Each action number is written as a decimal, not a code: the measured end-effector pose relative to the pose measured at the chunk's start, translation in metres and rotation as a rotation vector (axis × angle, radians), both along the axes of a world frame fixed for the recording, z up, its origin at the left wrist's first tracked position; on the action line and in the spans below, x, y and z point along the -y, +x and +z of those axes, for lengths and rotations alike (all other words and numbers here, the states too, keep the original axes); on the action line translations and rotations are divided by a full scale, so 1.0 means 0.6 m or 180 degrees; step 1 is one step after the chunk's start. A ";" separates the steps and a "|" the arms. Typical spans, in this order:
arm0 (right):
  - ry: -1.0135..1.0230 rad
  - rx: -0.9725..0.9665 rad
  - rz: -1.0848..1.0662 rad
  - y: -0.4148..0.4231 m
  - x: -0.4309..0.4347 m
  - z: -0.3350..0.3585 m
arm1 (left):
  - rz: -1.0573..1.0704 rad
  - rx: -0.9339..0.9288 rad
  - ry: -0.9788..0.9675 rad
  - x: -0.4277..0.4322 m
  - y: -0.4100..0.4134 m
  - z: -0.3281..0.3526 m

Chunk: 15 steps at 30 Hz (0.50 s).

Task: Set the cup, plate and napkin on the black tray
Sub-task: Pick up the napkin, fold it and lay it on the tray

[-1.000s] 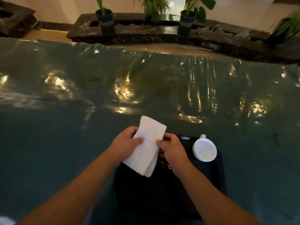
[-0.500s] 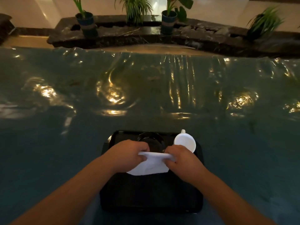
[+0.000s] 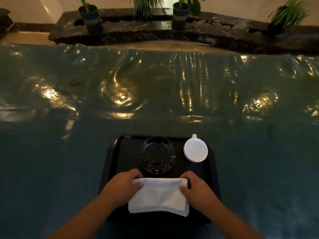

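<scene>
A black tray (image 3: 113, 163) lies on the table in front of me. On it sits a dark glossy plate (image 3: 157, 155) in the middle and a white cup (image 3: 195, 150) at the far right, handle pointing away. A folded white napkin (image 3: 159, 196) lies flat over the tray's near part. My left hand (image 3: 123, 185) pinches its far left corner and my right hand (image 3: 198, 188) pinches its far right corner.
The table wears a shiny, wrinkled blue-green cover (image 3: 69, 152) that stretches wide on all sides. Beyond its far edge runs a dark stone ledge (image 3: 155, 31) with several potted plants (image 3: 90, 16).
The napkin went from upright in my hands above the tray to spread flat on the tray's near part. Both hands came down and toward me with it.
</scene>
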State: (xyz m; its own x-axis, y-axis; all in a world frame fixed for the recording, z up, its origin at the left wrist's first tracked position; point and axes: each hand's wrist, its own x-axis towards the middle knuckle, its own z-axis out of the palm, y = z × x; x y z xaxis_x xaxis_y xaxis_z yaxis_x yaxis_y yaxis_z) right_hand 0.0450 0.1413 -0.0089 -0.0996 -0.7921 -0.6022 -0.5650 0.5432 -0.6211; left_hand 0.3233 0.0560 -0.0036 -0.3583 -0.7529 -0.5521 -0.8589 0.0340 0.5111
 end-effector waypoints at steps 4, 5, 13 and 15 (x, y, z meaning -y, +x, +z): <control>-0.0779 -0.1283 0.0417 0.012 -0.022 -0.017 | -0.0154 0.0215 -0.0958 -0.033 0.006 -0.046; -0.1096 -0.1532 0.0671 0.013 -0.026 -0.022 | -0.0297 0.0211 -0.1248 -0.040 0.008 -0.055; -0.1093 -0.1628 0.2058 0.023 -0.051 -0.062 | -0.1088 0.0310 -0.1466 -0.075 0.019 -0.102; -0.1107 -0.1634 0.2015 0.024 -0.049 -0.060 | -0.1102 0.0273 -0.1490 -0.077 0.022 -0.107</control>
